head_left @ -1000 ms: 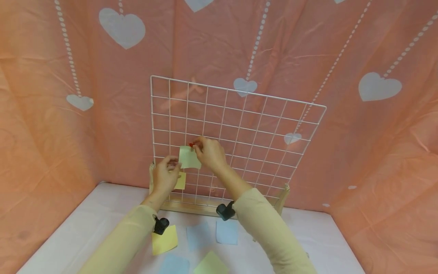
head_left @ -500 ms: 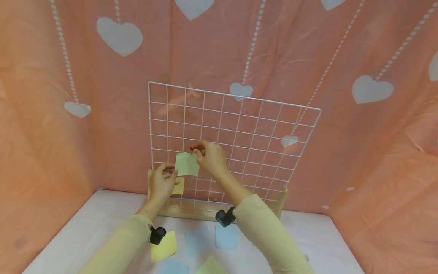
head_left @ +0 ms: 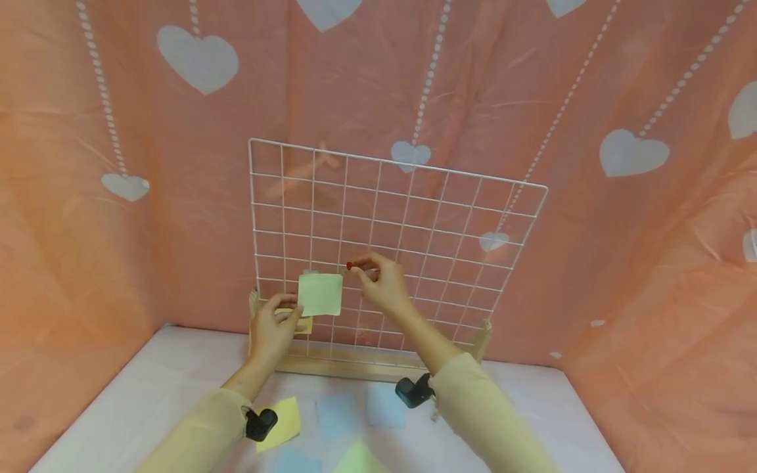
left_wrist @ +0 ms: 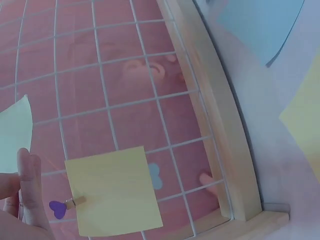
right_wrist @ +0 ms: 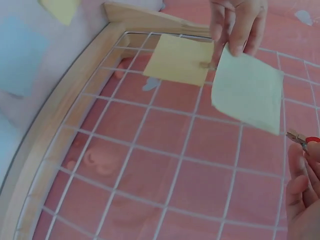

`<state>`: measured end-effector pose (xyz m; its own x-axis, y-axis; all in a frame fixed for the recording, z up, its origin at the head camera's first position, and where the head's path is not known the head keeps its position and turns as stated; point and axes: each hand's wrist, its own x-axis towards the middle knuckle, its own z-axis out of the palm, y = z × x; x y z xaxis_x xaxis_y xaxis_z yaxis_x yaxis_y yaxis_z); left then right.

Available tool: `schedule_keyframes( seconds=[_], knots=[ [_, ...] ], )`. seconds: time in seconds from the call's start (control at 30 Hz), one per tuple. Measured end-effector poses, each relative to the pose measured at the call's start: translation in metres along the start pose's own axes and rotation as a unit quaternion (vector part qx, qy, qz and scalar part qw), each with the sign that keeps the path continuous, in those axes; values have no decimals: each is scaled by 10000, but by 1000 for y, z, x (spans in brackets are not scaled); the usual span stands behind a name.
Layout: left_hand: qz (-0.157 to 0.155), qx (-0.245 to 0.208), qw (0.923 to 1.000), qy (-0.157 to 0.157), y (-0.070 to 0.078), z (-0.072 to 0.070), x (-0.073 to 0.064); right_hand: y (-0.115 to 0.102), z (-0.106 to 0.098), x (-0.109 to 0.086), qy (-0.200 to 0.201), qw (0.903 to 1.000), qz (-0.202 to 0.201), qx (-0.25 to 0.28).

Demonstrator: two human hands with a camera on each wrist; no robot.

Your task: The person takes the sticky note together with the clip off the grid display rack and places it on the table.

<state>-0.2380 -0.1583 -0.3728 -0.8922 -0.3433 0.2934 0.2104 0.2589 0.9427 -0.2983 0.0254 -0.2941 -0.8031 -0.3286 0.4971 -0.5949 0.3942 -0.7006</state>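
My left hand (head_left: 275, 332) pinches a pale green sticky note (head_left: 320, 294) by its lower left side, in front of the wire grid. To the right of the note, my right hand (head_left: 383, 282) pinches a small wooden clothespin (right_wrist: 296, 136) with a red heart on it. Its tip points at the note's upper right corner, a short gap away. Lower on the grid hangs a yellow sticky note (left_wrist: 117, 192), held by another mini clothespin with a purple heart (left_wrist: 58, 208). In the head view my left hand partly covers that yellow note.
The white wire grid (head_left: 447, 171) leans in a wooden base (head_left: 355, 370) on the white table (head_left: 508, 420). In front of it lie a yellow note (head_left: 286, 420), several blue notes (head_left: 337, 415) and a green note (head_left: 361, 458). An orange curtain (head_left: 591, 263) hangs behind.
My right hand, with the red-heart clothespin, has moved right, off the green note's top edge. The green note and my left hand have come slightly lower against the grid. The head view has shifted a little.
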Motion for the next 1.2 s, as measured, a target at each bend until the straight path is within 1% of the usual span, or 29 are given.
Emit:
schedule_keyframes(
  seconds=[0.07,0.13,0.23,0.33,0.4,0.5,0.67,0.73,0.8,0.9,0.97,1.1,1.2],
  knots=[
    [14,33,10000,47,1,2,-3,3,-5,-4,-63,9999,76,117],
    [-5,-6,10000,4,1,5,-5,7,-10,-8,-96,9996,177,195],
    [-67,-272,9994,-213,1,10,-7,13,-17,-14,-42,9990,313,300],
    [-191,-535,9974,-442,0,14,-11,19,-24,-20,15,9985,424,334],
    [-210,-507,9972,-514,0,16,-13,23,-28,-24,20,9987,439,261],
    [-239,-300,9975,-599,-2,19,-17,31,-34,-31,56,9986,522,117],
    [-92,159,9978,-634,-5,26,-25,40,-43,-41,95,9981,612,-62],
    [17,164,9973,-709,-7,30,-28,44,-46,-45,111,9977,660,-71],
    [79,60,9966,-820,-9,35,-31,47,-49,-49,118,9972,731,-47],
    [84,-178,9950,-981,-12,41,-37,53,-53,-56,161,9963,839,-74],
    [47,-251,9945,-1017,-13,45,-40,57,-55,-60,167,9958,895,-78],
    [38,-243,9941,-1056,-14,51,-45,66,-60,-69,205,9944,1032,-62],
    [132,-104,9941,-1073,-15,57,-47,74,-65,-76,229,9933,1130,-88]
  ],
)
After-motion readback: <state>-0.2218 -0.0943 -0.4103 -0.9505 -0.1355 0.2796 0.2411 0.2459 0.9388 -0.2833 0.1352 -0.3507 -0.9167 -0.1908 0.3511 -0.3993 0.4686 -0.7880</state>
